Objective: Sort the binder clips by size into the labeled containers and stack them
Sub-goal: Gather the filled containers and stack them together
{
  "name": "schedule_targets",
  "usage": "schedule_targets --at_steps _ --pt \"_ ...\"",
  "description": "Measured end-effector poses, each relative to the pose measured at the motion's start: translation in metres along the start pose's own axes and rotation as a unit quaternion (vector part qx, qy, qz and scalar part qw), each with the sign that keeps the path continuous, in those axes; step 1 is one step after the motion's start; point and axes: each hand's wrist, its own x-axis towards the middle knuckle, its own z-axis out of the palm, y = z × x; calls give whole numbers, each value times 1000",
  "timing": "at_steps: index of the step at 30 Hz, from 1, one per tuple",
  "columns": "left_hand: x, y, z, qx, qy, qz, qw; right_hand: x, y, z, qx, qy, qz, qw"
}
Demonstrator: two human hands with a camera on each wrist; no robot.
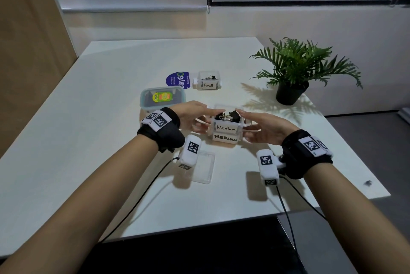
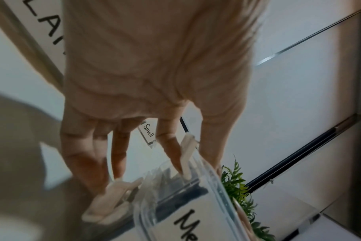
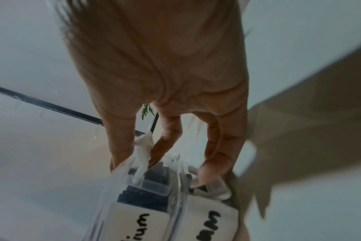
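Two clear boxes stand stacked at mid-table: the upper Medium container (image 1: 226, 127) holds black binder clips (image 1: 229, 115) and sits on the lower MEDIUM container (image 1: 225, 138). My left hand (image 1: 195, 116) is at its left side and my right hand (image 1: 257, 125) at its right. In the left wrist view, thumb and forefinger pinch a white latch flap (image 2: 188, 153) of the upper container (image 2: 196, 203). The right wrist view shows the same pinch on the other flap (image 3: 142, 154), with a lower finger touching the bottom box (image 3: 208, 220). Both wrist views are blurred.
The Small container (image 1: 208, 80) with clips stands behind, beside a blue sticker (image 1: 177, 80). A lidded larger box (image 1: 162, 98) lies back left. A loose clear lid (image 1: 204, 167) rests near my left wrist. A potted plant (image 1: 295, 74) is at the right.
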Motion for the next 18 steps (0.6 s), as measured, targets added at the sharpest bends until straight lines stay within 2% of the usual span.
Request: schedule_targets --at_steps 4,9,13,18 --pt "-3 3 0 17 16 -18 1000 2 -1 0 5 9 3 1000" --pt "-4 9 1 34 30 -7 999 0 -4 0 -63 37 -3 997" --pt "-9 12 3 68 67 16 995 -3 -7 -1 -111 75 -52 990" --pt "-11 13 10 55 121 50 990 -1 -8 7 -86 98 -116 985"
